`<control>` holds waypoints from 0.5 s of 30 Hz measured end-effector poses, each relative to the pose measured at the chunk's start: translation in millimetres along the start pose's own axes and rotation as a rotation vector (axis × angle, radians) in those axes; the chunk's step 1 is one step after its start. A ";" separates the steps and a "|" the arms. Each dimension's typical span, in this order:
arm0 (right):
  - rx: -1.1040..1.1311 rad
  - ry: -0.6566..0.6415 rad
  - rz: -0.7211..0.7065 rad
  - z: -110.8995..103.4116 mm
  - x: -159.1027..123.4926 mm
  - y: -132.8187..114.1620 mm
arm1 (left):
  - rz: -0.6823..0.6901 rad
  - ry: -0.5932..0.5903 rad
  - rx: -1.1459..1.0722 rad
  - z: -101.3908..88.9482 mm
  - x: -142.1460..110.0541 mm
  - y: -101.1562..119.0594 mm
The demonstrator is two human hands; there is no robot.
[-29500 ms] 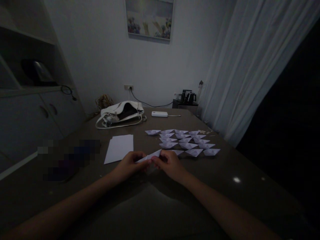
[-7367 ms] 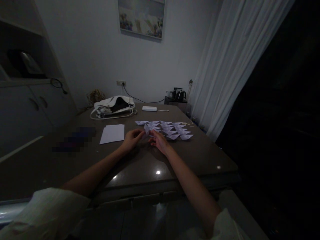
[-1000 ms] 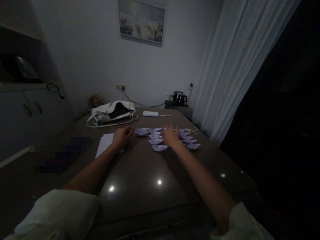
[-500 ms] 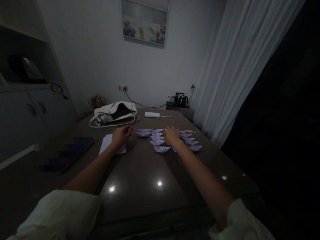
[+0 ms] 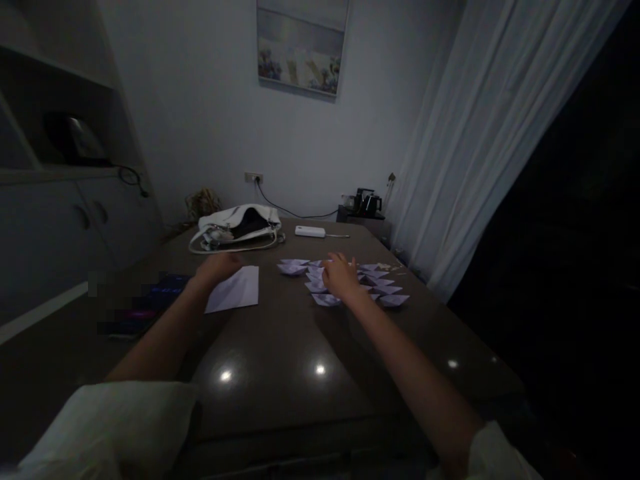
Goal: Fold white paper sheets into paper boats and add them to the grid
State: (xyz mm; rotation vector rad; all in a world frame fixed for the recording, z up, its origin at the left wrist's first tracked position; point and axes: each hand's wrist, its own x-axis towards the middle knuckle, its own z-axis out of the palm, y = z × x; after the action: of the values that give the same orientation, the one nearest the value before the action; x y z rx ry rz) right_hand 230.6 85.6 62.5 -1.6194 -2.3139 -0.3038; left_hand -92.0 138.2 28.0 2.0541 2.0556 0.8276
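Observation:
Several folded paper boats (image 5: 327, 300) stand in close rows on the dark table. My right hand (image 5: 341, 277) is over the middle of these rows with its fingers apart, and it hides some boats beneath it. Whether its fingertips touch a boat cannot be made out. To the left lies a small stack of white paper sheets (image 5: 237, 291). My left hand (image 5: 219, 268) hovers at the upper left edge of the stack. Its fingers are dim and blurred, so their grip is unclear.
A white handbag (image 5: 237, 227) sits at the back left of the table (image 5: 280, 360). Right of it lies a white power bank (image 5: 310, 232) with a short cable. A dark, partly pixelated device (image 5: 145, 310) is beside my left forearm. Small pale bits (image 5: 387, 267) lie behind the boats.
My left hand has moved left across the paper stack, uncovering more of the sheets. My right hand stays over the boats, its fingers slightly shifted. The whole view has turned slightly left.

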 end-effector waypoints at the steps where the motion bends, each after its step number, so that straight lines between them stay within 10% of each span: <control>1: 0.017 0.011 -0.030 -0.9 -4.2 -8.9 | -0.029 -0.066 0.035 -4.8 -2.9 -5.8; 9: 0.403 0.060 -0.366 16.3 -28.7 -86.8 | 0.053 -0.373 0.119 -26.0 -40.3 -0.7; 15: 0.533 0.049 -0.346 33.8 -35.8 -92.1 | 0.108 -0.525 0.158 -21.1 -48.5 15.6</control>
State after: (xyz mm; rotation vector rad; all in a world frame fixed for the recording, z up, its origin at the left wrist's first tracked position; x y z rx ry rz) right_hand 151.3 34.2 18.0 -0.9501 -2.3589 0.1905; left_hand -84.1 84.7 38.8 2.1750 1.7721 0.1054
